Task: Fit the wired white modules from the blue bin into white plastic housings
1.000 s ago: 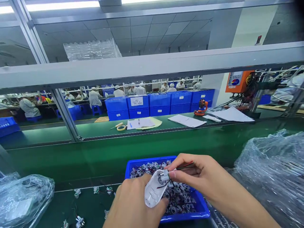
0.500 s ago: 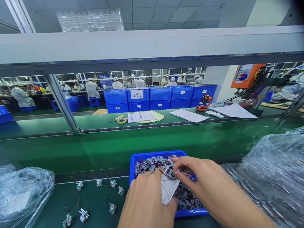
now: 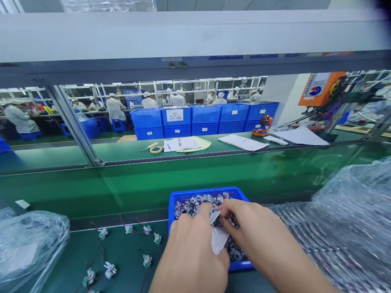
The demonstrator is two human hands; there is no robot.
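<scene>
At lower centre of the frame, the left hand [image 3: 192, 254] and right hand [image 3: 253, 232] hold clenched grips on a white oval plastic shell [image 3: 218, 240], just above a blue plastic tray [image 3: 207, 193] heaped with small wired parts [image 3: 195, 205].

My left hand [image 3: 192, 254] holds one white plastic shell [image 3: 218, 240]. Beneath it: one bright blue plastic tray [image 3: 207, 193], heaped with silvery wired parts [image 3: 195, 203], speckled green, threaded with red and black. Bench mat [image 3: 67, 252]: dark green. Crates [image 3: 204, 122]: blue, white labels. Plastic wrap [image 3: 351, 228]: clear, crinkled grey.
</scene>
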